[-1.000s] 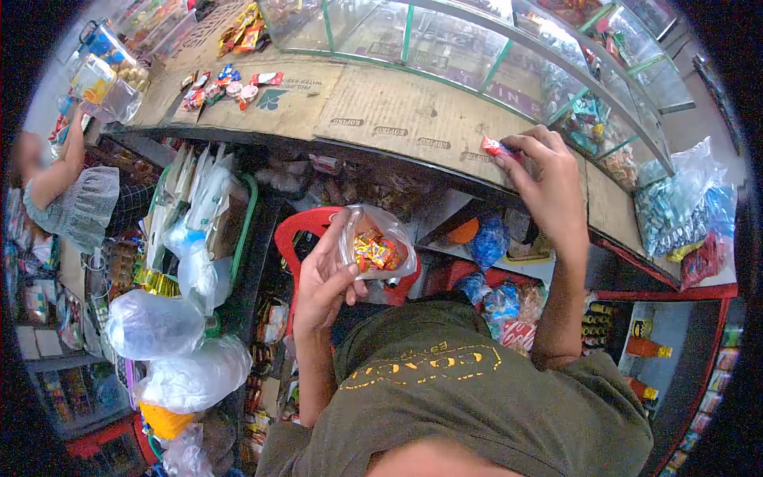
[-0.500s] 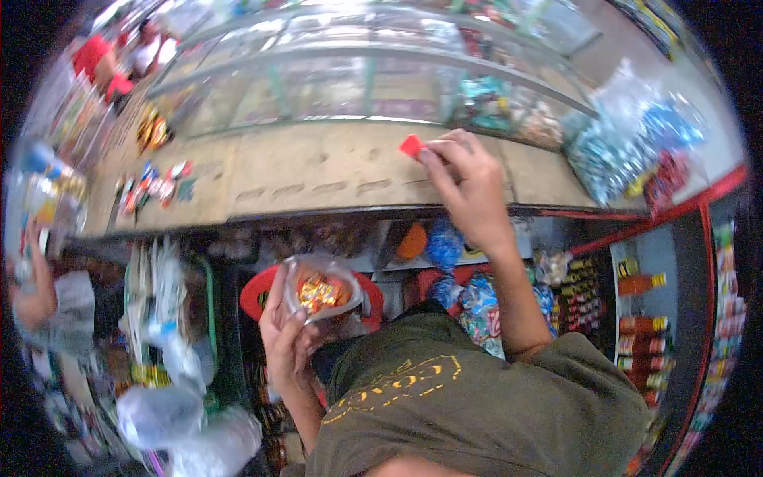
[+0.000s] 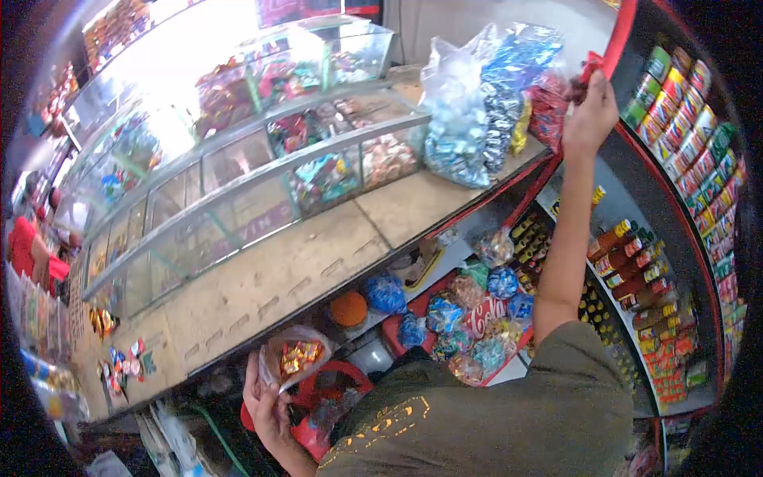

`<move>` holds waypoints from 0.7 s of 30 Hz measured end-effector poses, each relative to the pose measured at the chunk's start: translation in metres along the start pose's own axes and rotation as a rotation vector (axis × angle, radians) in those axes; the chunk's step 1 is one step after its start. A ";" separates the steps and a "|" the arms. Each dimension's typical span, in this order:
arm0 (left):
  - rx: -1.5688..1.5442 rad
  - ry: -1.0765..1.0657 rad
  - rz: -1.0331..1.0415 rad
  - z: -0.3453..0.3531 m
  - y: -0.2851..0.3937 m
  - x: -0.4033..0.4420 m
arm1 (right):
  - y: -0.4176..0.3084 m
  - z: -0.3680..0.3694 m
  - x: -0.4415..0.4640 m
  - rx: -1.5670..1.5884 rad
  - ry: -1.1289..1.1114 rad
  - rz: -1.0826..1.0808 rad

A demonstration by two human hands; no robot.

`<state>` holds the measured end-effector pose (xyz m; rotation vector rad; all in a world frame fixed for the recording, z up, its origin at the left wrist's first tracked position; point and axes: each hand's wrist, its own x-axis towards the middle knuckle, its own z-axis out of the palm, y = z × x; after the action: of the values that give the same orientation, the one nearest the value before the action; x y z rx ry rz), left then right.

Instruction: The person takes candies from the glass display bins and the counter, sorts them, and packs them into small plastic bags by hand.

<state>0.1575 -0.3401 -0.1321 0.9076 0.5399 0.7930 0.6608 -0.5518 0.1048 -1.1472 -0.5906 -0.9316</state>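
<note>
My left hand (image 3: 266,401) is closed around the side of an open clear plastic bag (image 3: 274,354), low in front of the counter. Inside the bag lie candies in shiny gold and orange wrappers (image 3: 300,359). My right arm stretches to the far right end of the counter. There my right hand (image 3: 593,118) pinches a small red piece (image 3: 590,65), its exact kind unclear, close to the red shelf edge. Just left of these fingers stands a bag of red-wrapped candies (image 3: 548,111), beside a large clear bag of light blue candies (image 3: 457,119).
Glass candy compartments (image 3: 246,199) line the wooden counter (image 3: 262,306). A few loose candies (image 3: 123,366) lie at its left end. Below are a red crate (image 3: 393,332) of bagged candies and a red stool (image 3: 350,374). Shelves of jars (image 3: 628,254) and cans (image 3: 675,119) stand right.
My view has turned right. The right hand has moved from above the middle of the counter to its far right end, near the bags. My left hand still holds the candy bag.
</note>
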 end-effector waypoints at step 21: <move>0.060 0.141 -0.036 0.028 -0.031 0.011 | 0.220 -0.041 0.234 -1.226 -0.923 -0.226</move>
<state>0.1953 -0.3559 -0.1450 0.8983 0.7052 0.8157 0.9668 -0.6376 0.1693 -2.7286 -0.9128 -0.9132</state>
